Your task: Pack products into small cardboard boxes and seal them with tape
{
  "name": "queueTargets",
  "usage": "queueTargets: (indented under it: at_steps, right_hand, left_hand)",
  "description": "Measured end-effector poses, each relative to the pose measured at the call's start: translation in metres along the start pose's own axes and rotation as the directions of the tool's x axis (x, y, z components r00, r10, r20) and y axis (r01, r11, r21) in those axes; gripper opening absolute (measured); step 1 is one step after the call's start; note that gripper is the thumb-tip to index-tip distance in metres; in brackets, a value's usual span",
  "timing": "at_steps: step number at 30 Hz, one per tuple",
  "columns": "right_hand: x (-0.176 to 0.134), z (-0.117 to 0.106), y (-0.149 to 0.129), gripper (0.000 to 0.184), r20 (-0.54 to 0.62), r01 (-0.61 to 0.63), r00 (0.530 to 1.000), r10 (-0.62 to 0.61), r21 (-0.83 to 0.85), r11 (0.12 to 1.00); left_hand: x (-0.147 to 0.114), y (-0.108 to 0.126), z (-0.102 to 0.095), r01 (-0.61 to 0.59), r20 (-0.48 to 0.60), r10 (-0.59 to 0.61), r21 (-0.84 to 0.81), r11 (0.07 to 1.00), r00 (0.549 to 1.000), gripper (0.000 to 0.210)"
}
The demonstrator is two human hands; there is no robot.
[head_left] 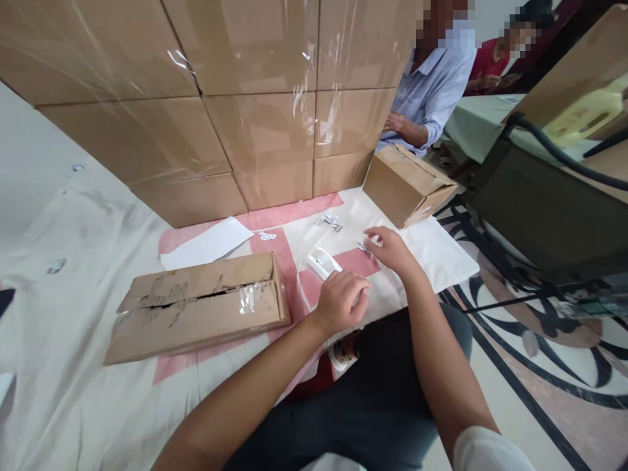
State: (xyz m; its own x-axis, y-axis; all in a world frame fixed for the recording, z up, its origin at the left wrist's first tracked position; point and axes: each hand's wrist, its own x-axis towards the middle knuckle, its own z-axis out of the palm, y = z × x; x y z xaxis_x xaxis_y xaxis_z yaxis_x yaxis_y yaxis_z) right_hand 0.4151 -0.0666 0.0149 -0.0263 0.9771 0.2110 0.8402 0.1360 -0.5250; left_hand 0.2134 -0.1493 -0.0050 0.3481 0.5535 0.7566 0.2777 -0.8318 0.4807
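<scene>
The left hand [342,302] is curling its fingers inward, and I cannot tell whether they are gripping anything. A white plastic piece [321,261] is lying on the cloth [392,294] just beyond these fingers, its long axis slanting from far left down toward them; the left hand is being the nearer one, covering the piece's near end from view, so contact is unclear. To the left of those fingers, a long cardboard box [196,307] is resting well apart. The right hand [390,252] is hovering with its fingers loosely apart, and small shiny bits [362,246] are lying right by their tips, perhaps touching. Farther off, ahead and left of the right fingers, a small metallic pile [330,221] is sitting on the cloth. Beyond both hands, stacked cartons [265,131] are standing.
</scene>
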Motion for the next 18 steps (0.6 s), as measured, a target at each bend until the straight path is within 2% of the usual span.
queueTargets:
  at_steps: [4, 8, 14, 18]
  right_hand:
    - [-0.035, -0.002, 0.008, 0.025, -0.003, -0.012, 1.0, 0.012, -0.029, 1.0]
    - [-0.05, 0.003, -0.003, 0.024, -0.02, 0.015, 1.0, -0.015, 0.039, 0.999]
    - [-0.056, 0.003, -0.016, 0.031, -0.008, 0.078, 0.997, -0.078, 0.25, 0.965]
    - [-0.044, 0.011, -0.014, 0.026, -0.069, 0.099, 0.993, -0.092, 0.11, 0.989]
  left_hand:
    - [0.0, 0.002, 0.0, -0.004, 0.026, 0.004, -0.002, 1.0, 1.0, 0.012]
    - [-0.001, 0.002, 0.0, 0.038, 0.015, -0.038, 0.012, 0.999, 0.999, 0.01]
    - [0.0, -0.004, -0.001, 0.196, -0.09, -0.192, 0.036, 0.98, 0.977, 0.007]
    - [0.0, -0.005, 0.001, 0.221, -0.09, -0.217, 0.038, 0.975, 0.972, 0.008]
